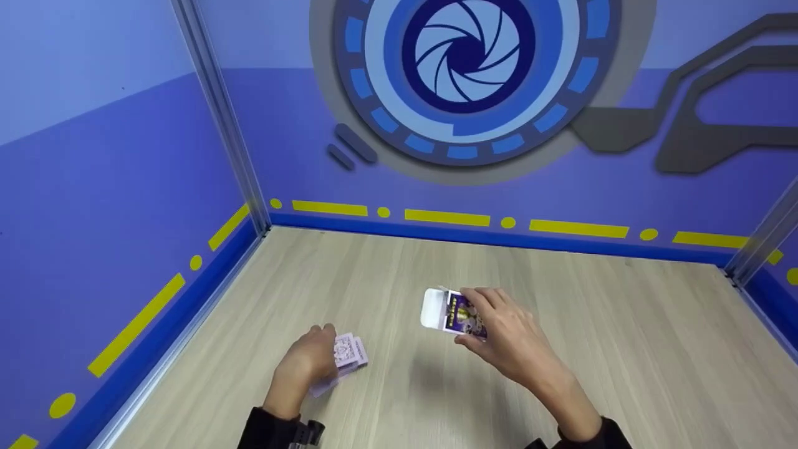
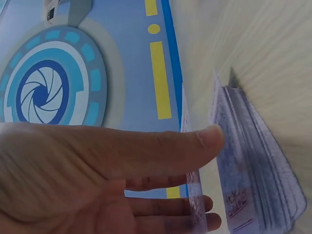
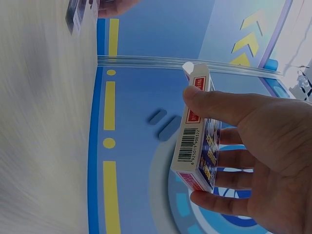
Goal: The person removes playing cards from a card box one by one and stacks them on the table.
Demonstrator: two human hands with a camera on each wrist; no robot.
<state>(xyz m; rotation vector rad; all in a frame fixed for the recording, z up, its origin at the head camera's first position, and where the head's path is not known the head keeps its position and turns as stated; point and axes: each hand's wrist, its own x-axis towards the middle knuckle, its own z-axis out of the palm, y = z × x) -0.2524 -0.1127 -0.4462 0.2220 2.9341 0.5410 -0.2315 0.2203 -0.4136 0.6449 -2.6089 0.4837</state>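
My left hand is low over the table at left, holding the edge of a playing card between thumb and fingers. Beside the thumb tip, a fanned stack of playing cards with pale patterned backs shows in the left wrist view; in the head view part of the cards is hidden by the hand. My right hand grips a small card box above the table, thumb on one narrow side and fingers on the other. The box's white flap is open and points left; a barcode marks its side.
The wood-grain table runs back to a blue printed wall with yellow dashes. A metal corner post rises at the back left, and another post stands at the right.
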